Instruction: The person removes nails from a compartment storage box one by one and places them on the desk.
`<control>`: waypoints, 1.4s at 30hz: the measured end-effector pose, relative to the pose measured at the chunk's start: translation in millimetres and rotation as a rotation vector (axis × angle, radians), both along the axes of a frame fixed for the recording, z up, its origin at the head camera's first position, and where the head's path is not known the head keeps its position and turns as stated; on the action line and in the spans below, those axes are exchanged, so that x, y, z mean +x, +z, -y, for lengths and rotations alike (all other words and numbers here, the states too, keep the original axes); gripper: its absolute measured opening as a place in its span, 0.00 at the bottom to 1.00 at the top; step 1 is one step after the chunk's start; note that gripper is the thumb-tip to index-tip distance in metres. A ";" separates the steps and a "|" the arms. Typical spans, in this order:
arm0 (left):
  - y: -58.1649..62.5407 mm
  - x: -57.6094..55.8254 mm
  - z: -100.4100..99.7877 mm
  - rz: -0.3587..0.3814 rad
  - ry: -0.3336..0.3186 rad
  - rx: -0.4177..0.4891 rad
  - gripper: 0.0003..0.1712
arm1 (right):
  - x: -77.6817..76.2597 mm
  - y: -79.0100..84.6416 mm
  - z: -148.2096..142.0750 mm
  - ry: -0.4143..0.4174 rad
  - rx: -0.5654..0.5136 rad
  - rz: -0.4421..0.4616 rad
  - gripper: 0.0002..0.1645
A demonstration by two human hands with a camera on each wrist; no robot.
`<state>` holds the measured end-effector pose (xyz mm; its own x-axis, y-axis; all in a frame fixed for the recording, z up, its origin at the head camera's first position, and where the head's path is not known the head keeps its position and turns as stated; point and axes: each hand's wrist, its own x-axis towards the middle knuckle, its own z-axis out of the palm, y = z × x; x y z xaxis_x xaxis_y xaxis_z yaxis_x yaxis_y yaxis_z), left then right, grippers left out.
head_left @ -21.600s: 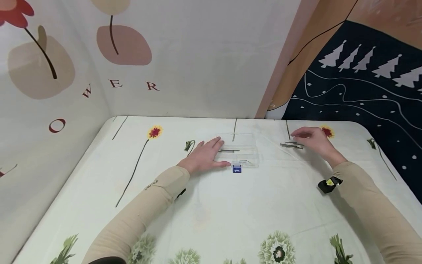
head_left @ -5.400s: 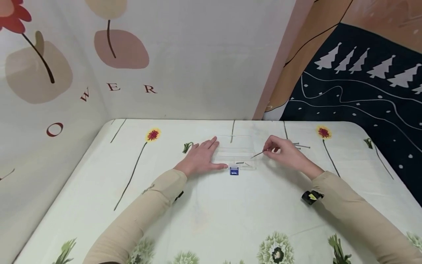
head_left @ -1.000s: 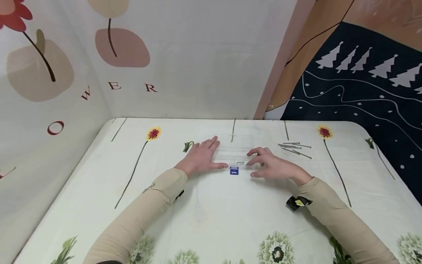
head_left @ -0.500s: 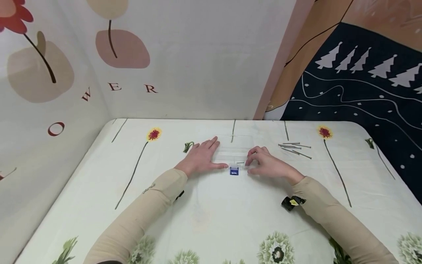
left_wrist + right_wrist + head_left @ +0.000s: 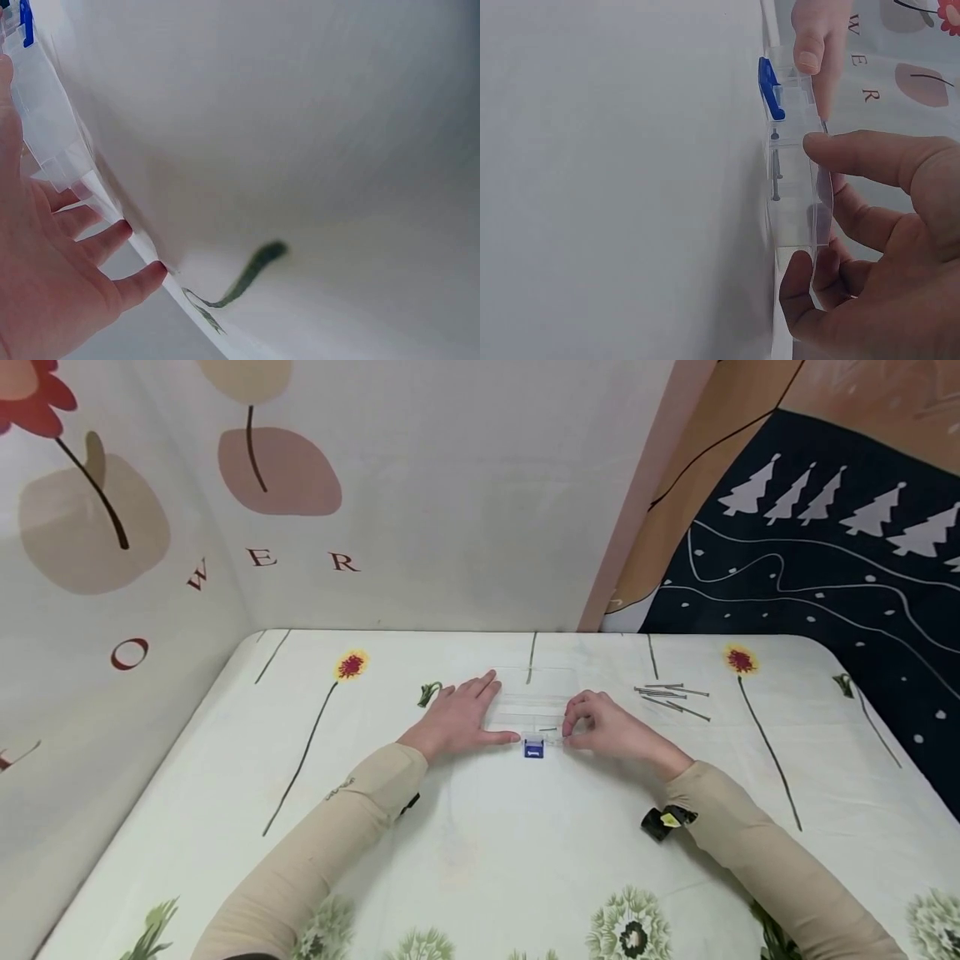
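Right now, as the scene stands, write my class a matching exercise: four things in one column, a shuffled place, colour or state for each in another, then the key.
1. Loose nails
2. Latch
3. Left hand
4. Printed trees

A. Blue
B. White, on the dark cloth
C. On the white tablecloth, right of the clear box
D. Spread out at the box's left end

Right pairs: 1-C, 2-A, 3-D, 4-B
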<state>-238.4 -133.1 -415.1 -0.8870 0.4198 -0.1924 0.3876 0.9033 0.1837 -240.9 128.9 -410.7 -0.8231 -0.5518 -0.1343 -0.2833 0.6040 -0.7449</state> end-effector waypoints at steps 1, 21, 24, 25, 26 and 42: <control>0.1 0.0 -0.2 0.002 0.001 -0.001 0.59 | 0.1 0.8 -0.5 0.001 -0.004 0.005 0.02; 2.7 2.4 1.3 0.008 0.006 0.015 0.59 | 0.6 11.7 -24.6 -0.058 -0.127 -0.040 0.02; 1.9 2.0 1.3 0.009 0.006 0.014 0.59 | 1.1 12.7 -29.2 -0.077 -0.123 -0.040 0.02; 1.8 1.8 1.3 0.007 0.005 0.015 0.59 | 1.2 12.9 -31.1 -0.082 -0.121 -0.041 0.02; 1.7 1.7 1.3 0.007 0.005 0.017 0.59 | 1.3 13.0 -33.1 -0.087 -0.120 -0.047 0.02; -0.3 0.8 0.0 0.010 0.003 0.028 0.59 | 5.9 13.8 -72.5 -0.111 -0.062 -0.126 0.02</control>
<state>-237.6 -133.1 -415.4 -0.8864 0.4223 -0.1894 0.3830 0.8990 0.2122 -235.0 201.5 -396.9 -0.8877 -0.4604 0.0051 -0.3105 0.5905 -0.7449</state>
